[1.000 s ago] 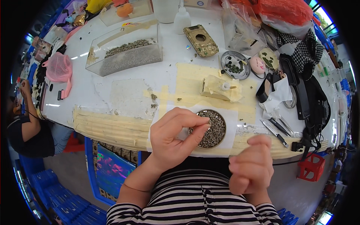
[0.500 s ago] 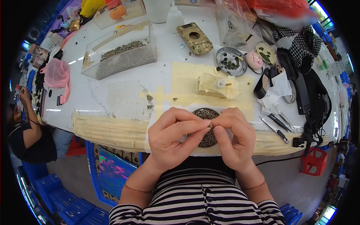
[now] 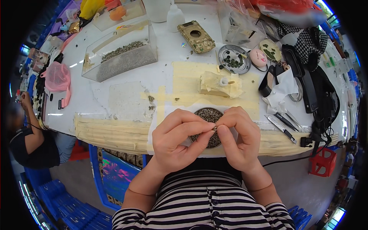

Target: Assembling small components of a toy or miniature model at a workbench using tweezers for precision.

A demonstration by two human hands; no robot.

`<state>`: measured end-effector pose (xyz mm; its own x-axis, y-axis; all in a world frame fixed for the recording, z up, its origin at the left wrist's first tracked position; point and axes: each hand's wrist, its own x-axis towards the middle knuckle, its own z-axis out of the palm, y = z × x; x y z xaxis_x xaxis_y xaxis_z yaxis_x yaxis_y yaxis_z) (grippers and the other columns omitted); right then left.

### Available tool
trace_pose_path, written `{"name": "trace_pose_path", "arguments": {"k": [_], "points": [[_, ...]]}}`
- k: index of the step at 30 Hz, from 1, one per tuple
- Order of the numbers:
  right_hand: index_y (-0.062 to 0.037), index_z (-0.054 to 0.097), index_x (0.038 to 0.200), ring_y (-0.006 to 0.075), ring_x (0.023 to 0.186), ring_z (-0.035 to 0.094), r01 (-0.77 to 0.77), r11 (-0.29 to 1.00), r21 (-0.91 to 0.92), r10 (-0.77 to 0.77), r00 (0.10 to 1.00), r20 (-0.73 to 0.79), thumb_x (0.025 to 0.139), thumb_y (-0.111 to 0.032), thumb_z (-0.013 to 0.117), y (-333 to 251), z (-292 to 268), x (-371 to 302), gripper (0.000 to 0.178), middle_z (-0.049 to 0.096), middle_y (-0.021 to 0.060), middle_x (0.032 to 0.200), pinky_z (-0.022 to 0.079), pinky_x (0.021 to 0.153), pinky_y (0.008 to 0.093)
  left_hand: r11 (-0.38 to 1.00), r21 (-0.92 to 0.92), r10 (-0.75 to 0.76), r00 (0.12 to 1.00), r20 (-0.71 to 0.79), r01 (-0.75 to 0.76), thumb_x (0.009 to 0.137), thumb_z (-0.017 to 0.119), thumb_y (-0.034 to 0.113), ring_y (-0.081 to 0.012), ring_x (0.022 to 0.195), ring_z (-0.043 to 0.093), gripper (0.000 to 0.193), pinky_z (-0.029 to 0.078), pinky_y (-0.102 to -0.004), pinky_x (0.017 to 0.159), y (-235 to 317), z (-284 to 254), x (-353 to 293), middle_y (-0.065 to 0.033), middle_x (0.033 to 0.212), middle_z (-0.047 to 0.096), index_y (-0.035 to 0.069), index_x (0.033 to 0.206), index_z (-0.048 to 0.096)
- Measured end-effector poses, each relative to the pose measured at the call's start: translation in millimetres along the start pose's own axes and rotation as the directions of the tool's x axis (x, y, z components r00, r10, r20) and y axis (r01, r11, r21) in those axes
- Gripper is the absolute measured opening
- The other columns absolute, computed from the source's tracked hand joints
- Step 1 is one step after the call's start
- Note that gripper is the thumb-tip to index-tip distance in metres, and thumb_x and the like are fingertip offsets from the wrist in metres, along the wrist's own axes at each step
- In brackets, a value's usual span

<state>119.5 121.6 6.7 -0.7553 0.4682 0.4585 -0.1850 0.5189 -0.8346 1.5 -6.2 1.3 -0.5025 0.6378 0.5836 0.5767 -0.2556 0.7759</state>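
Over a round dish [image 3: 196,111] of tiny grey-brown parts [image 3: 209,115], my two hands meet fingertip to fingertip. My left hand [image 3: 180,140] is closed in a pinch of thumb and fingers. Facing it, my right hand [image 3: 239,136] pinches at the same spot with thumb and forefinger. A tiny piece, like those in the dish, seems to sit between the fingertips, but it is too small and too covered to name. Just beyond the dish stands a tape-wrapped block [image 3: 214,86] with a white nozzle [image 3: 224,81] on top.
A clear bin [image 3: 128,69] of small grey parts stands at the far left. Further back lie a camouflage toy tank hull [image 3: 196,36] and a round tray of dark bits [image 3: 234,59]. A craft knife [image 3: 281,129] and tweezers [image 3: 293,120] lie right; a person's arm [image 3: 32,119] shows far left.
The view has shifted slightly, so the table things sit a little further left and up. My hands keep nearly the same pinch over the dish.
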Motion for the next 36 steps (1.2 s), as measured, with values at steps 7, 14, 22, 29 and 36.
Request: {"name": "trace_pose_path", "arguments": {"k": [7,14,22,29,36], "points": [[-0.0011,0.064,0.081,0.0240,0.071,0.056,0.042,0.999,-0.026,-0.043,0.999,-0.018,0.082,0.000,0.068,0.1,1.3,0.4,0.004,0.063,0.0084,0.078,0.043,0.067,0.0320,1.000,-0.005,-0.006,1.000,-0.003,0.006,0.072,0.077,-0.006,-0.0188,0.073,0.064,0.022,0.050,-0.0272,0.062,-1.1,0.3,-0.9,-0.0095,0.085,0.066,0.001,0.092,0.073],[-0.0020,0.063,0.080,0.0245,0.071,0.056,0.085,0.994,-0.069,-0.086,0.996,-0.021,0.082,0.000,0.067,0.4,2.1,0.5,0.005,0.062,0.0078,0.077,0.042,0.067,0.0329,1.000,-0.011,0.013,1.000,0.001,-0.013,0.072,0.077,-0.006,-0.0185,0.073,0.064,0.023,0.050,-0.0269,0.062,-1.5,0.2,-1.2,-0.0092,0.086,0.066,0.001,0.093,0.073],[-0.0019,0.063,0.080,0.0254,0.072,0.055,0.084,0.994,-0.077,-0.086,0.996,-0.022,0.082,0.000,0.066,0.1,2.2,0.2,0.004,0.062,0.0080,0.078,0.043,0.069,0.0335,1.000,-0.020,0.002,1.000,-0.001,-0.002,0.072,0.077,-0.006,-0.0180,0.072,0.063,0.023,0.050,-0.0266,0.061,-0.8,0.3,-0.2,-0.0091,0.086,0.066,0.002,0.094,0.073],[-0.0013,0.063,0.081,0.0246,0.074,0.056,0.041,0.996,-0.073,-0.047,0.995,-0.089,0.083,0.002,0.064,-1.0,-0.5,-2.1,0.004,0.064,0.0080,0.079,0.044,0.069,0.0328,0.997,0.072,-0.030,0.999,0.037,0.027,0.073,0.076,-0.008,-0.0183,0.074,0.063,0.021,0.048,-0.0263,0.064,-0.7,0.8,-2.5,-0.0099,0.084,0.066,0.000,0.092,0.072],[-0.0015,0.062,0.082,0.0237,0.073,0.055,0.057,0.995,-0.076,-0.063,0.995,-0.081,0.084,0.002,0.062,-1.0,-2.1,-4.1,0.004,0.064,0.0078,0.079,0.043,0.069,0.0321,0.930,0.358,-0.052,0.995,-0.082,0.078,0.074,0.077,-0.004,-0.0230,0.072,0.061,0.021,0.049,-0.0314,0.061,-3.2,-24.1,-3.5,-0.0104,0.084,0.063,0.001,0.094,0.072]]}}
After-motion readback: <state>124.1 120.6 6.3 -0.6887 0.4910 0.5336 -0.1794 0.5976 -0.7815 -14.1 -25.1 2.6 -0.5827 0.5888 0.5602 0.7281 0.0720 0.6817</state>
